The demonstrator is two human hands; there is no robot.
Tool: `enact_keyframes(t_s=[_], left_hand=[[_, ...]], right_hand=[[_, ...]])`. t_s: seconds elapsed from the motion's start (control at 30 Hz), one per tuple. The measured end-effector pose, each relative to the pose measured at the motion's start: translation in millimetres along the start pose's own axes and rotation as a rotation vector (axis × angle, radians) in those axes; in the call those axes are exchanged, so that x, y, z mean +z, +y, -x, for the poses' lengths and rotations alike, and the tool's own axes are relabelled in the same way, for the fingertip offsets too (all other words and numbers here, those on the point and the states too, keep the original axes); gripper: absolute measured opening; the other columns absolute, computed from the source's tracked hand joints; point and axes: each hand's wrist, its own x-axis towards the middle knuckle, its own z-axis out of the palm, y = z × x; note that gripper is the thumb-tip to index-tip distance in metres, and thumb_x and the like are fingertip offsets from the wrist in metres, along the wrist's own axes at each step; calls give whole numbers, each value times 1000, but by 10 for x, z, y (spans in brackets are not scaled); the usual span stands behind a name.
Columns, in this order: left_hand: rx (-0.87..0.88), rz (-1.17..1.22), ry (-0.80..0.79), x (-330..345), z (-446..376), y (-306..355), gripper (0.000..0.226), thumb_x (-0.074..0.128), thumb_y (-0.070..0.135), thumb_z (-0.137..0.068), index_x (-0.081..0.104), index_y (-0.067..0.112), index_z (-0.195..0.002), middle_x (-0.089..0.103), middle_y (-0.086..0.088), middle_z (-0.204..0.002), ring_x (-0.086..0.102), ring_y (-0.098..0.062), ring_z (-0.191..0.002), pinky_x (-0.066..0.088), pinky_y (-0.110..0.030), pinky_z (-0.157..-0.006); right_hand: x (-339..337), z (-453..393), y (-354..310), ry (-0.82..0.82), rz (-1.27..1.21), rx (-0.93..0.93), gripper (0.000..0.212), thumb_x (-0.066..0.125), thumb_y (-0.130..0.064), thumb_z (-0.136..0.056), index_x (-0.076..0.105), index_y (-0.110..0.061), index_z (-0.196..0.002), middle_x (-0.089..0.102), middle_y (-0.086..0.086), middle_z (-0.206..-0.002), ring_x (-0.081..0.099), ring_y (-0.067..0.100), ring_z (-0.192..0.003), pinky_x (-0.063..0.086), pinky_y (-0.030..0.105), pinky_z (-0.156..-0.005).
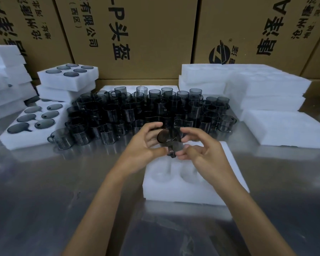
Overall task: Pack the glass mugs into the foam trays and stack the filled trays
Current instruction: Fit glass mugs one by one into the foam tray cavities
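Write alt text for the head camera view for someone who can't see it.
Two bare hands, left hand and right hand, hold a dark glass mug above an empty foam tray. Behind are loose mugs, and filled trays are stacked on the left.

A packing warehouse — stacked printed cartons (133, 34), foam trays (248, 84) and massed glass mugs (146, 108).

— What are your hands on?
— Your left hand (143, 143) and right hand (199, 150) both grip one smoky glass mug (167, 138), tipped on its side above the empty foam tray (188, 189) on the steel table (44, 191).
— And behind?
— Loose mugs (137, 109) crowd together; filled trays (67, 76) stack at your left, empty foam (257, 85) at your right.
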Motion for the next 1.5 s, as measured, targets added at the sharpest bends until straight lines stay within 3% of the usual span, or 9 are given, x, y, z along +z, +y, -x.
enact_keyframes(t_s=[0.2,0.33,0.53,0.67,0.8,1.0,1.17,1.33,1.5], left_hand=[[78,3,50,-82,-24,-4,62,72,-17,-74,53,8,-127,62,-2,-123,65,-6,-110,51,-18,-90],[78,-84,-17,-298,-20,-60,50,74,-9,-78,62,15,-121,67,8,-120,63,-4,-114,50,-15,-90],[55,-56,-77,-374,2,-122,57,75,9,-74,59,15,-128,65,2,-129,59,-7,-122,45,-22,-104],[49,10,-98,-334,19,-134,57,73,9,-74,57,15,-128,64,1,-129,60,-9,-122,45,-22,-105],[57,-104,-77,-400,12,-151,56,74,12,-77,58,20,-130,65,6,-129,55,-4,-125,38,-37,-114],[-19,100,-124,-315,16,-273,58,72,7,-80,57,20,-135,64,3,-133,53,-15,-131,40,-46,-112],[-130,151,-198,-445,15,-301,48,67,14,-84,63,27,-130,63,2,-134,55,-17,-129,30,-47,-117],[-97,-131,-195,-451,8,-256,46,77,44,-79,65,43,-124,52,26,-141,41,6,-135,29,-39,-118],[-129,-155,-176,-430,2,-282,46,76,36,-76,67,43,-121,49,25,-143,39,7,-135,28,-39,-119]], right_hand=[[101,-17,45,-19,66,30,45,66,0,-90,58,-24,-128,62,0,-92,72,17,-76,58,29,-77],[159,-104,70,-25,289,8,35,73,-16,-88,62,-31,-119,61,-10,-98,60,1,-82,46,13,-75],[185,-64,141,-75,435,16,33,66,-30,-93,52,-32,-122,58,-16,-122,51,2,-117,45,26,-95],[148,-46,134,-80,405,-16,32,63,-27,-95,52,-33,-123,59,-19,-125,49,-3,-122,41,22,-99],[129,-32,132,-138,405,-42,43,63,-24,-95,49,-37,-134,57,-29,-128,47,-8,-124,39,22,-102],[99,-45,171,-76,443,-48,44,61,-25,-95,54,-43,-135,60,-16,-128,51,0,-119,44,23,-99],[137,-1,225,-81,575,-58,40,61,-32,-95,57,-42,-132,43,-39,-101,43,-5,-106,31,0,-82],[152,8,245,-85,683,-103,31,61,-29,-93,67,-33,-123,54,-20,-110,44,-3,-117,24,-8,-84],[179,47,249,-79,755,-158,31,60,-29,-93,69,-29,-123,54,-20,-115,39,-6,-120,25,-6,-84]])
